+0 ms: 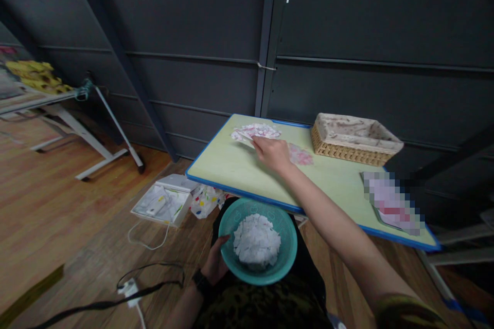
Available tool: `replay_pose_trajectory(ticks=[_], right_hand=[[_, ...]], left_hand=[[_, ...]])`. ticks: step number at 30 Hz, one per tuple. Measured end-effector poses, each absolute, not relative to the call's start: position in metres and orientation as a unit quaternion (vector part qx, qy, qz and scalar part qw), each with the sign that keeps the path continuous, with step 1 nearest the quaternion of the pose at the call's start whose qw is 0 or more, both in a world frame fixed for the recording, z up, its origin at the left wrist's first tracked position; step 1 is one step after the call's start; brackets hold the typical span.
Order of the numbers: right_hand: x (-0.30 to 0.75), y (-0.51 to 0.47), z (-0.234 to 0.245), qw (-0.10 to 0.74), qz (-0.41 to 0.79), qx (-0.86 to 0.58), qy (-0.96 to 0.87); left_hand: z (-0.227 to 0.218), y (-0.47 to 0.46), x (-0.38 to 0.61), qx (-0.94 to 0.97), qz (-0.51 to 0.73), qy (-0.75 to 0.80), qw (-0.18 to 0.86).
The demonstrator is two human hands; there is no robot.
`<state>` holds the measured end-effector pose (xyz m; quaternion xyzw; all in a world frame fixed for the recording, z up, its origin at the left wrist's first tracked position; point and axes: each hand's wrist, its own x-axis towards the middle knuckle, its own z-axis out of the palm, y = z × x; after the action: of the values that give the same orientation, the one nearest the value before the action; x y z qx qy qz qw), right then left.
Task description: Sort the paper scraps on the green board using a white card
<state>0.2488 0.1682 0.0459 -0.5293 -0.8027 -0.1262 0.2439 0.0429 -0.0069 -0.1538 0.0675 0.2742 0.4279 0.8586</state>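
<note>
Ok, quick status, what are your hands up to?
Left hand grips bowl rim, scraps inside. Right hand on paper pile, table. Basket beside, apart.

A dark camouflage-patterned top (266, 308) with short sleeves, and a black band (200, 281) on the left wrist.

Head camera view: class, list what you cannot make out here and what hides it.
Flat thing at the right end of the table: pixelated, cannot be identified.
Paper pieces under the right hand: partly covered by it, print too small.
Right hand's grip: its back hides the fingertips.
Left hand: fingers behind the wall of the bowl.
</note>
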Motion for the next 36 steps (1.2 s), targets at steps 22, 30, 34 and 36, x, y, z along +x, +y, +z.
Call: replay_pose_trajectory(ticks=[22,30,34,36], right_hand=[[0.215,0.146,0.047,0.041,-0.130,-0.579,-0.804],[0.291,0.167,0.082,0.122,-0.111,-0.738,-0.654],[0.324,0.190,0.091,0.256,-0.077,-0.749,-0.606],[0.331,0.198,0.085,0.296,-0.060,-0.748,-0.591]], left_hand=[[-0.160,-0.006,0.040,0.067,0.420,0.257,0.868],[-0.159,-0.005,0.043,0.055,0.432,0.247,0.866],[-0.158,-0.005,0.043,0.056,0.441,0.247,0.861],[-0.158,-0.005,0.043,0.056,0.439,0.249,0.862]])
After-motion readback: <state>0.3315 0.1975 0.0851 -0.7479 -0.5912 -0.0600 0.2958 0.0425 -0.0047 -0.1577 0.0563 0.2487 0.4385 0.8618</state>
